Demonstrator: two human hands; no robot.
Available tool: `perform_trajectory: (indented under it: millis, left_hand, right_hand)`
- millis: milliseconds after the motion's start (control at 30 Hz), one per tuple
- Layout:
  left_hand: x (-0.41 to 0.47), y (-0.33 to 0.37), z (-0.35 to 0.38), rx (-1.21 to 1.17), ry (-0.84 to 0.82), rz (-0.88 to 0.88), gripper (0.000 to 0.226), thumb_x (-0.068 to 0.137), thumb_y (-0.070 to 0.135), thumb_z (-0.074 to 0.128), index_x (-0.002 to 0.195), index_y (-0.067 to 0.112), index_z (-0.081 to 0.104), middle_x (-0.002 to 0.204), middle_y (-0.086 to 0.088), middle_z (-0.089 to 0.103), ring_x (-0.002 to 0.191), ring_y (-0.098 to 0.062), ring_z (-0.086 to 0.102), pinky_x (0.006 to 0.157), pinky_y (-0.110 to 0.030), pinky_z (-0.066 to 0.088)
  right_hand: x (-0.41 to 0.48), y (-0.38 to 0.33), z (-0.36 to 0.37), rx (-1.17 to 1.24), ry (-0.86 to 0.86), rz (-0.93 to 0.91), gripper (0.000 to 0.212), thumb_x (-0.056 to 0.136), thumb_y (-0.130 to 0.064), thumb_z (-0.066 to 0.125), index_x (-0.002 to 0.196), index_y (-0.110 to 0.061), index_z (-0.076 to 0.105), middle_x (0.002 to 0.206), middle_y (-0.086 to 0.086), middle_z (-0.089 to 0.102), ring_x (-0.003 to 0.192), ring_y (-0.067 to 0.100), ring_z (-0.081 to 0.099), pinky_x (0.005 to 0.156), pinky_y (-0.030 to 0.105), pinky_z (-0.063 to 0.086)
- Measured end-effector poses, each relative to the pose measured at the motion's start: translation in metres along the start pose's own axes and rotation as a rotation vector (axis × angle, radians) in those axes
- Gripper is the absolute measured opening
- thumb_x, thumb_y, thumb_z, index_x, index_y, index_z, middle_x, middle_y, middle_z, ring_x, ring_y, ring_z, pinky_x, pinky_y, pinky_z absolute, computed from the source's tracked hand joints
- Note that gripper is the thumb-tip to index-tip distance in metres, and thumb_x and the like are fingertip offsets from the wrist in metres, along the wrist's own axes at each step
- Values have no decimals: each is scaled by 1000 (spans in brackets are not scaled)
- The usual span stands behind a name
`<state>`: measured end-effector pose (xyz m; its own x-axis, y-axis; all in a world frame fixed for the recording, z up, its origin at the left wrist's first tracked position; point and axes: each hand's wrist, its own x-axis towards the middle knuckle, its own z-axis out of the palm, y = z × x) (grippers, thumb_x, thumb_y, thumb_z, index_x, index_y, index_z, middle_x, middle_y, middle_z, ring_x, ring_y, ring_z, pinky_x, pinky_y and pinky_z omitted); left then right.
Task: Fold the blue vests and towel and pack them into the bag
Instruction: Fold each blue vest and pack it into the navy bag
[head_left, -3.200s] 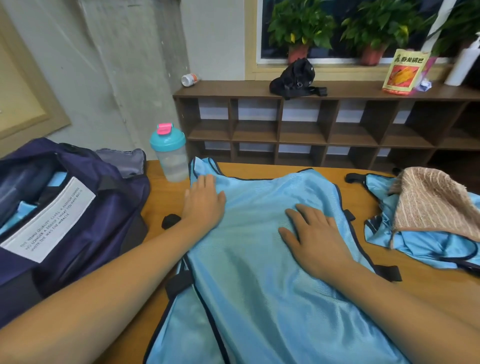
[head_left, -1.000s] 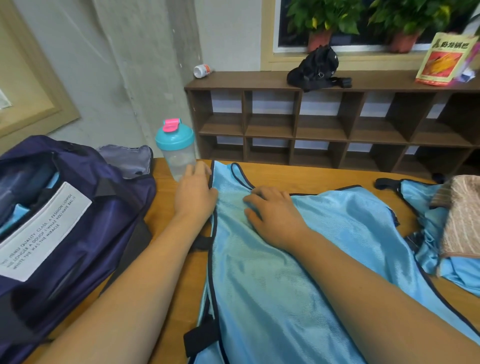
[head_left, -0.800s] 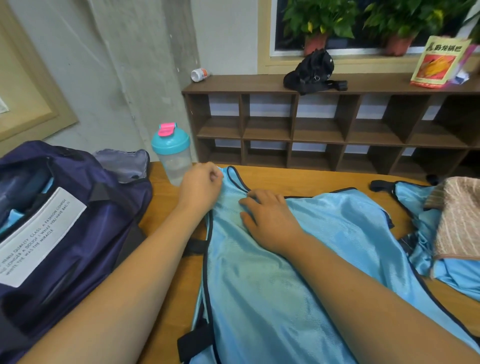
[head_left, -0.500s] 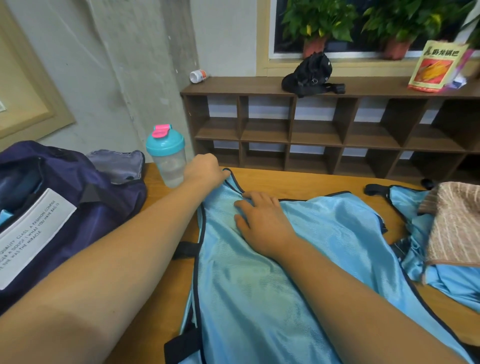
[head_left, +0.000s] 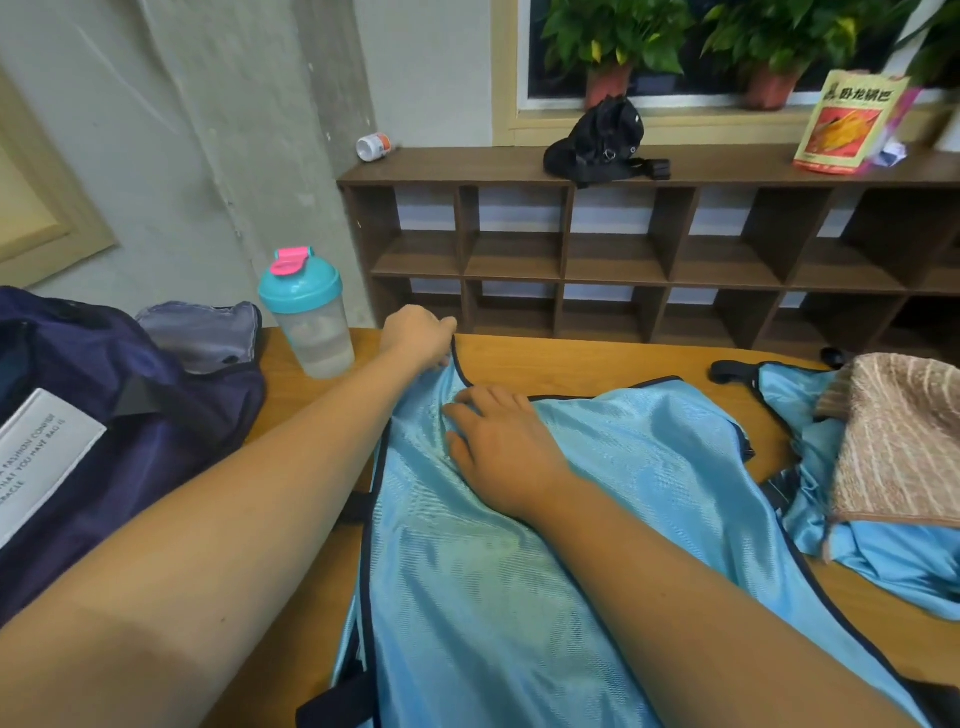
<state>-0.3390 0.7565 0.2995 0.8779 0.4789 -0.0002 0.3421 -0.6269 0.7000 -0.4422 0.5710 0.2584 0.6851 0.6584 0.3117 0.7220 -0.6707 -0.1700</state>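
We see the wooden worktop (head_left: 571, 358) carrying everything, with a brown cubby shelf (head_left: 649, 249) standing behind its far edge. Largest on it is the blue vest (head_left: 493, 597), spread flat from the near edge toward the far edge, its dark trim running along both sides. At the left edge sits the navy bag (head_left: 130, 441), open, with a white printed label on its flap. Near the right edge a second blue vest (head_left: 883, 556) lies crumpled, and the brown striped towel (head_left: 904, 441) rests on top of it. Our right hand (head_left: 498, 447) lies palm down on the spread vest toward the far edge, its fingers (head_left: 467, 410) close together and pressed flat on the cloth. Our left hand (head_left: 418, 338) reaches to the vest's far left corner, its fingers curled shut and pinching the trimmed strap there. Just left of that hand, near the far edge, stands a clear shaker bottle (head_left: 311, 317) with a teal lid and pink cap, upright and apart from the vest.
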Motion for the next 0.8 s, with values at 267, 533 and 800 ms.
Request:
perform_trajectory:
  millis: [267, 533, 800]
  left_hand:
    - [-23, -24, 20, 427, 88, 220, 37, 109, 38, 43, 142, 30, 57, 144, -4, 49, 136, -30, 43, 109, -50, 37]
    - [-31, -22, 17, 446, 123, 278, 40, 107, 46, 45, 141, 26, 50, 142, -6, 54, 134, -31, 48, 106, -52, 38]
    - [-50, 7, 20, 372, 95, 369, 37, 104, 39, 55, 136, 22, 56, 139, -8, 53, 130, -34, 46, 107, -52, 40]
  right_hand:
    - [-3, -7, -2, -47, -8, 36, 46, 104, -38, 33, 129, -16, 65, 128, 5, 61, 116, 29, 54, 96, 46, 45]
    - [-1, -28, -43, -293, -193, 46, 38, 105, -23, 45, 142, -15, 48, 134, 13, 55, 122, 33, 55, 93, 41, 43]
    - [-41, 34, -112, 75, -64, 287, 30, 103, -23, 52, 131, -21, 65, 123, 6, 65, 110, 33, 64, 90, 45, 56]
